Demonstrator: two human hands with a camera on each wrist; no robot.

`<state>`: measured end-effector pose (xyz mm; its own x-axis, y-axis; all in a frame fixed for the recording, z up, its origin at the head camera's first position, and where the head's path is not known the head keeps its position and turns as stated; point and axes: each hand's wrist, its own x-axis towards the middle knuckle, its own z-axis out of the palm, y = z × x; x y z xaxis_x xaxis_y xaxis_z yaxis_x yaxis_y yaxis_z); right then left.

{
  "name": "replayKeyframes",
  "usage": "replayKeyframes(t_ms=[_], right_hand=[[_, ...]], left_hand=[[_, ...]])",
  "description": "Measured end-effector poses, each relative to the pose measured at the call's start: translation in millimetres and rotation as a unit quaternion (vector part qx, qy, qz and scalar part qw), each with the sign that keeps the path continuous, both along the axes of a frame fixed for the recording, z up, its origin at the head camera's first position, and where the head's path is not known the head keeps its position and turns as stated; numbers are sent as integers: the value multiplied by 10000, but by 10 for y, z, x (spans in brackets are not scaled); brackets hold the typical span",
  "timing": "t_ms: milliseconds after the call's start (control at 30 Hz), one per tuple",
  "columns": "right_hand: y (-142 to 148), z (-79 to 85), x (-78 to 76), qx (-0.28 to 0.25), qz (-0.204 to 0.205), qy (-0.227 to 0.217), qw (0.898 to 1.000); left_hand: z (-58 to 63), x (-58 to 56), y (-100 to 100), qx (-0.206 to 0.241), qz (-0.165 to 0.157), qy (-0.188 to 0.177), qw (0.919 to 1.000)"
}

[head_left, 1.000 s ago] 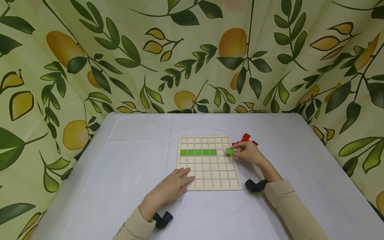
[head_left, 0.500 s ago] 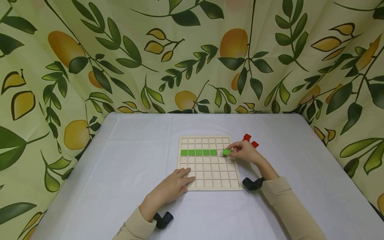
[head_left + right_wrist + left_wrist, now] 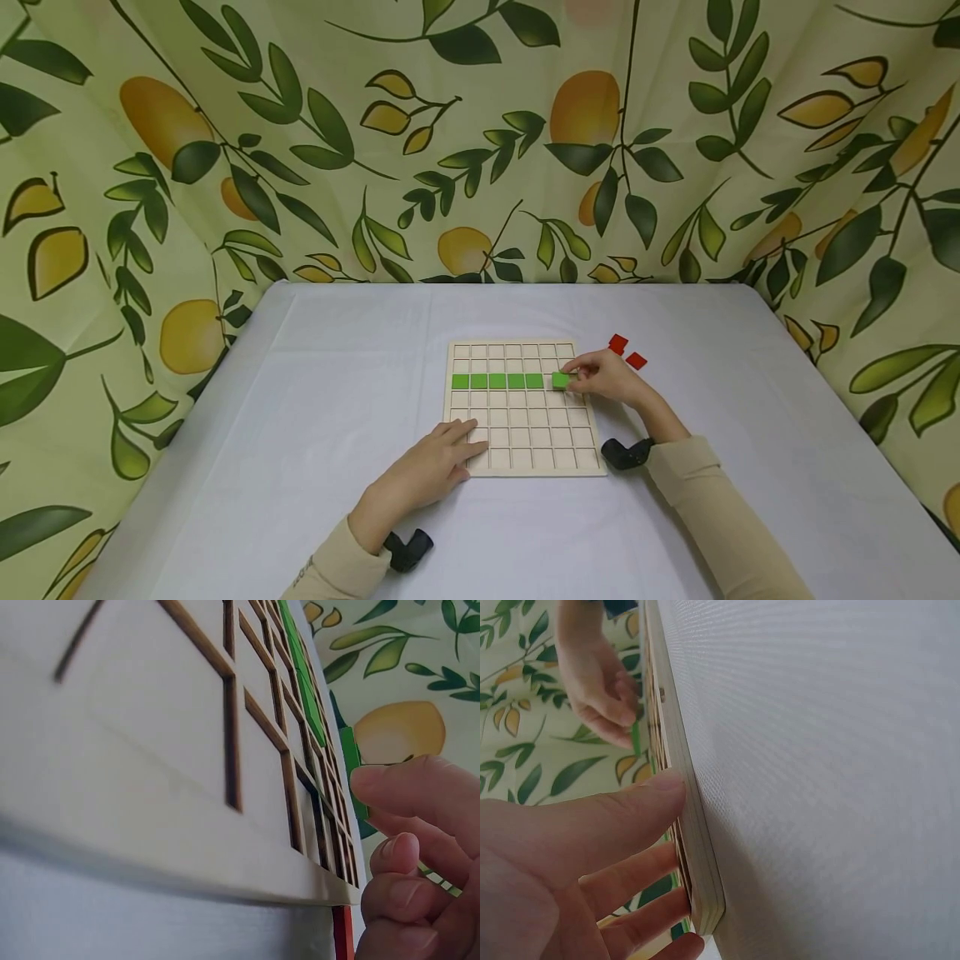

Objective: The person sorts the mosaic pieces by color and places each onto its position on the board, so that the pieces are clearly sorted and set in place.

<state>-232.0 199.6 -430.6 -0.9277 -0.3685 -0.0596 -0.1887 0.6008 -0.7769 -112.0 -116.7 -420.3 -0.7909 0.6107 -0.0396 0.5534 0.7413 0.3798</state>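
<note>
A pale wooden grid board (image 3: 519, 437) lies on the table, a row of green square tiles (image 3: 497, 381) set in its third row from the back. My right hand (image 3: 606, 377) pinches another green tile (image 3: 560, 381) between thumb and fingers, over the right part of that row. In the right wrist view this held tile (image 3: 350, 761) stands just off the board's face. My left hand (image 3: 429, 463) rests on the board's near left corner with fingers spread. Seen from the left wrist, the thumb (image 3: 649, 802) lies along the board's edge (image 3: 697, 847).
Several red tiles (image 3: 637, 361) lie on the white tablecloth (image 3: 330, 367) right of the board, partly behind the right hand. Black wrist devices (image 3: 408, 550) sit at both wrists. A leaf-patterned curtain (image 3: 480, 150) stands behind the table.
My right hand has moved left with the green tile, from the board's right edge toward the row's other tiles. More of the red tiles' right side shows. The left hand stays put.
</note>
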Motion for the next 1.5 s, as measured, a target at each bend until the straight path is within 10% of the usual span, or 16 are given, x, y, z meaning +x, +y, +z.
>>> replayKeyframes(t_ms=[1500], right_hand=[[-96,-44,-71,143,-12,-172,9997]], left_hand=[[3,-6,-4,5,30,-61,10000]])
